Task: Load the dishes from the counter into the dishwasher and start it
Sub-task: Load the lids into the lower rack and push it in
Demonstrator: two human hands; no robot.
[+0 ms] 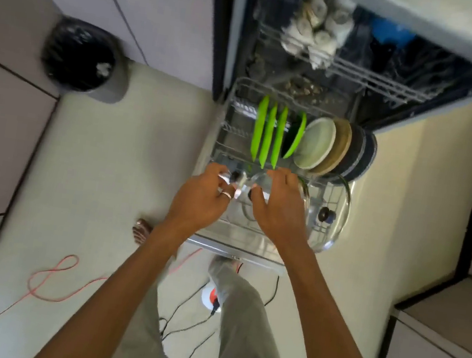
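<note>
Holding glass lid (255, 181) | left hand (204, 195) grip: pinching its rim | right hand (278, 206) grip: curled over it

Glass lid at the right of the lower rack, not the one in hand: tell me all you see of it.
The glass lid is clear, round and domed, with a dark knob at its centre. It stands tilted on edge at the front right corner of the lower rack, knob towards the camera, just in front of the dark plates. The left hand and right hand hold a second lid beside it; whether the lids touch is unclear.
</note>
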